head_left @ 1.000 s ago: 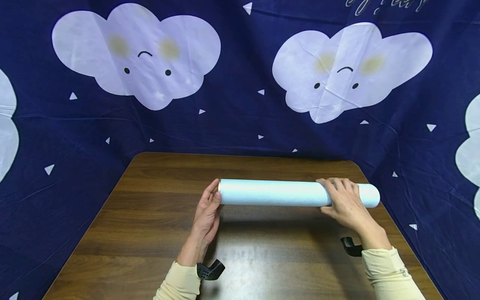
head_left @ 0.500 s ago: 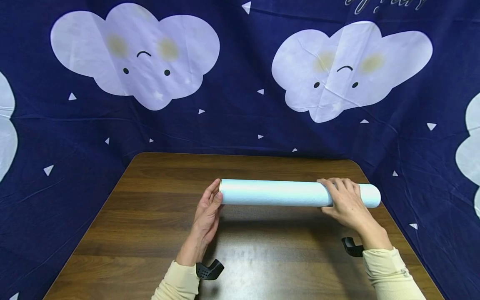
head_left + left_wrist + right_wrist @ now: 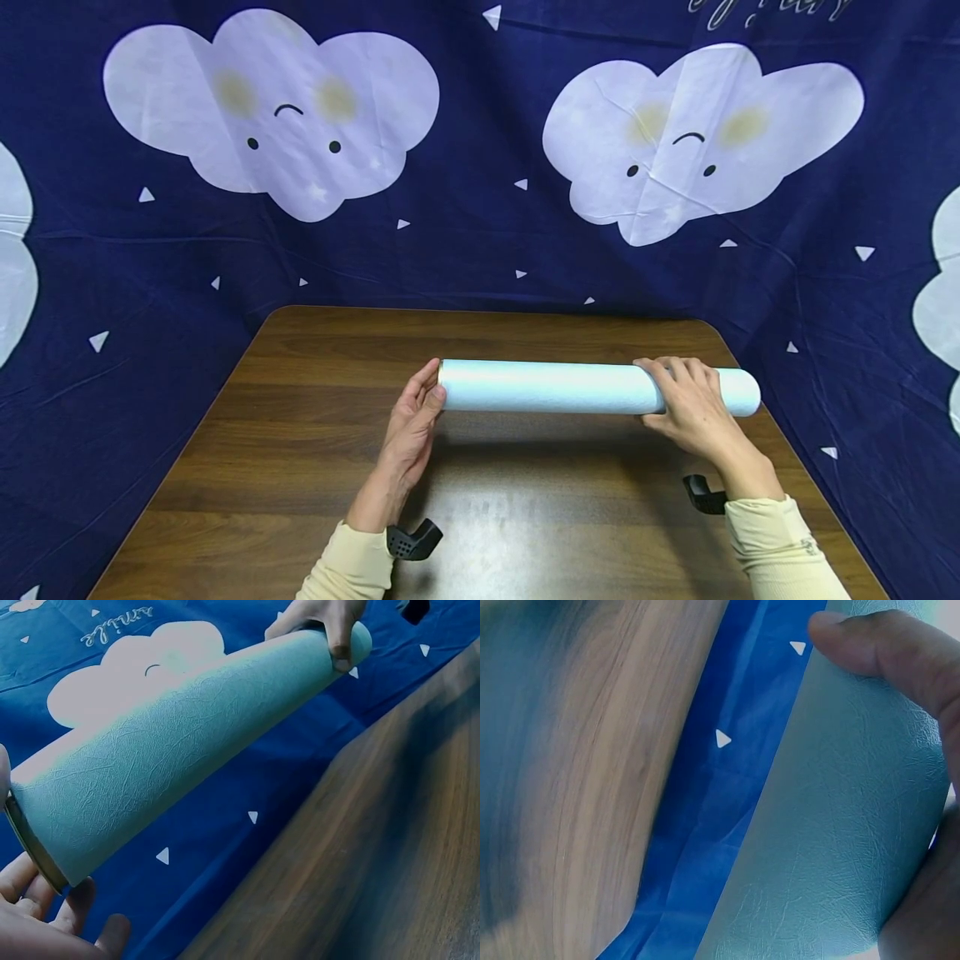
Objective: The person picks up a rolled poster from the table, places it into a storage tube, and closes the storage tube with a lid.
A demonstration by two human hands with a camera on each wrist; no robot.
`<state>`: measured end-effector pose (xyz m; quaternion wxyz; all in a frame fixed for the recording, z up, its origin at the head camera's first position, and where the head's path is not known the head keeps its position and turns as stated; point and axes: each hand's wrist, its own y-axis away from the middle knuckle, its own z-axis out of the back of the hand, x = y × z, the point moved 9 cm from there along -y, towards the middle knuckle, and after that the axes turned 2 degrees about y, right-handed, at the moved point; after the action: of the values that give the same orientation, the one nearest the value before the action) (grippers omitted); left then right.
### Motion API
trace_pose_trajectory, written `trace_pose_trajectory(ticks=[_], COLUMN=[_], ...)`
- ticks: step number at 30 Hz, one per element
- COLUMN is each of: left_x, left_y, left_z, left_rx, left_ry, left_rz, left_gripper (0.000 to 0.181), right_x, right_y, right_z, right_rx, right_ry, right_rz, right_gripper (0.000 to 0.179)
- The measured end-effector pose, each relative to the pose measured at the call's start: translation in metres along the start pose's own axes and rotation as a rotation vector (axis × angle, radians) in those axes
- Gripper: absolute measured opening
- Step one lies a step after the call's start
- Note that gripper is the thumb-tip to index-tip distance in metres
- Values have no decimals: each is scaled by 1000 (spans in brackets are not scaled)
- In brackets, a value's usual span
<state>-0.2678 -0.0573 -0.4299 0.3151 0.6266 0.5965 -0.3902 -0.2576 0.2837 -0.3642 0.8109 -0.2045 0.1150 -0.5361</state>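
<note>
A long pale-blue cardboard tube (image 3: 540,386) with a finely creased surface is held level above the wooden table. At its left end, my left hand (image 3: 411,425) holds the rim, thumb on the near side and fingers around the end. In the left wrist view that end of the tube (image 3: 142,757) shows a thin brass-coloured rim (image 3: 34,847). My right hand (image 3: 690,408) grips the tube from above near its right end, fingers over the far side. The right wrist view shows the thumb (image 3: 885,645) lying across the tube (image 3: 840,795).
Below the tube lies the brown wood-grain table (image 3: 300,467), with rounded far corners. Behind it hangs a dark blue cloth (image 3: 480,275) printed with white clouds and small triangles. A black mount (image 3: 415,540) sits on the left wrist and another black mount (image 3: 703,494) on the right.
My left wrist has shifted slightly to the left, its hand still at the tube's end. The tube and my right hand stay practically in place.
</note>
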Motion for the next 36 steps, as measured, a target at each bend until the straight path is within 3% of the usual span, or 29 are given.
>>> trace_pose_trajectory(ticks=[13, 22, 27, 31, 36], left_x=[-4, -13, -21, -29, -36], left_y=[0, -2, -1, -1, -2], left_z=[2, 5, 3, 5, 9], left_rx=[86, 153, 232, 293, 319], left_ry=[-40, -216, -283, -382, -536], left_rz=[21, 31, 13, -7, -2], left_gripper=[57, 58, 62, 65, 63], right_x=[-2, -1, -1, 0, 0], right_y=[-1, -3, -4, -5, -5], right_z=[-1, 1, 2, 3, 3], right_rx=[7, -1, -7, -16, -16], right_ry=[2, 0, -3, 0, 4], right_rz=[-8, 1, 6, 12, 14], right_gripper=[80, 80, 80, 80, 79])
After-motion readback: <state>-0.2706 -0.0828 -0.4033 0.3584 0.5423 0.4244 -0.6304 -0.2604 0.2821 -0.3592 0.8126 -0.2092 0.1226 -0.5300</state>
